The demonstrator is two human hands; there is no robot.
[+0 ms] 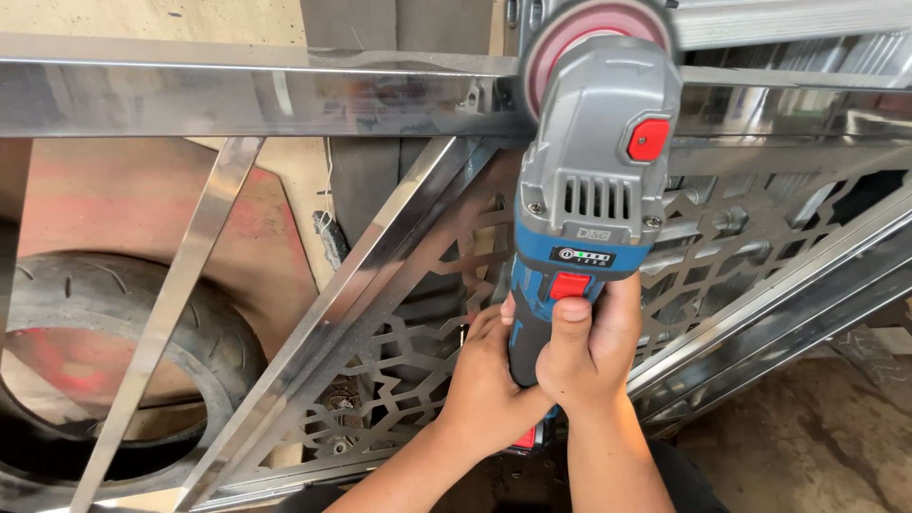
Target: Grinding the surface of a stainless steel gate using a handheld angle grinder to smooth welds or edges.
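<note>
Both my hands grip the blue handle of a cordless angle grinder [594,180] with a grey head and red buttons. My right hand [591,344] wraps the handle, thumb on the red switch. My left hand [489,375] clasps the handle from the left, just below. The grinder's reddish round disc [570,33] rests against the shiny horizontal steel bar [237,100] of a metal frame, near where a diagonal bar [380,275] meets it.
A second diagonal steel strip [180,294] runs down at the left. A perforated patterned metal panel [418,351] fills the frame behind my hands. A black tyre [66,304] lies on the floor at the left. More steel rails [788,294] slant at the right.
</note>
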